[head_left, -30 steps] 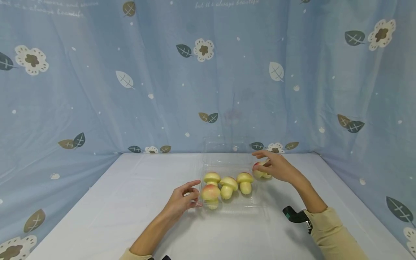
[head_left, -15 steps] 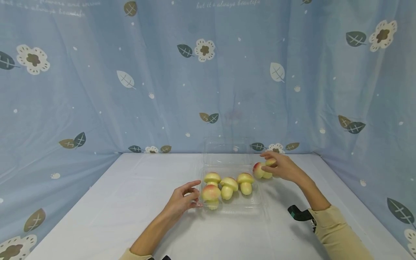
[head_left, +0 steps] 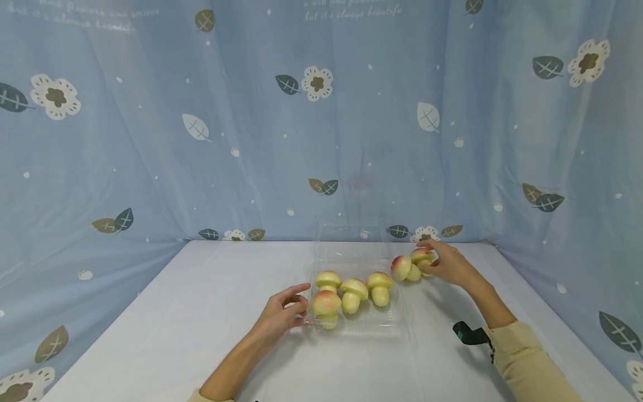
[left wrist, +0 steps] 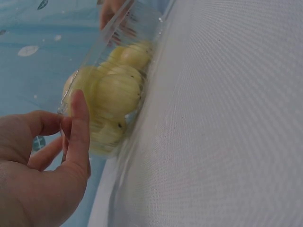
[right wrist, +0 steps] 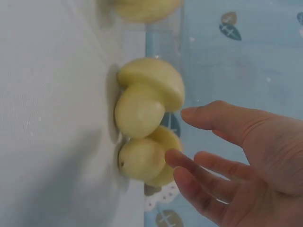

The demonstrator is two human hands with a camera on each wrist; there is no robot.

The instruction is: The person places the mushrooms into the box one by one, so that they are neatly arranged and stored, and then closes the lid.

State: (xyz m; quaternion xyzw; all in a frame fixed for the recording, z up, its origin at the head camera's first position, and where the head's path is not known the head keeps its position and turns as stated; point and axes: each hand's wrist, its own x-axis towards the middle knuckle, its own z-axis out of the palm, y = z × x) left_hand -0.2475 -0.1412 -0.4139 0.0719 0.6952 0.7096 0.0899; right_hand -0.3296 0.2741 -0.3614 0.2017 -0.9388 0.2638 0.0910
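The right hand (head_left: 449, 264) has its fingers parted, gripping nothing, beside a pale yellow, red-tinged mushroom (head_left: 421, 256); a matching mushroom (head_left: 402, 268) lies next to it on the white surface (head_left: 211, 301). The left hand (head_left: 283, 310) pinches the edge of a clear plastic, lid-raised container (head_left: 389, 317) holding four similar mushrooms (head_left: 354, 293).

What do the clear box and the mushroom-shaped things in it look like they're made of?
Clear box: most likely thin, glossy plastic; you can see through it, and bright highlights run along its edges.
Mushroom-shaped things: perhaps painted foam or plastic; they look smooth with a soft sheen, pale yellow blushing to red on the caps, but looks alone don't settle which.
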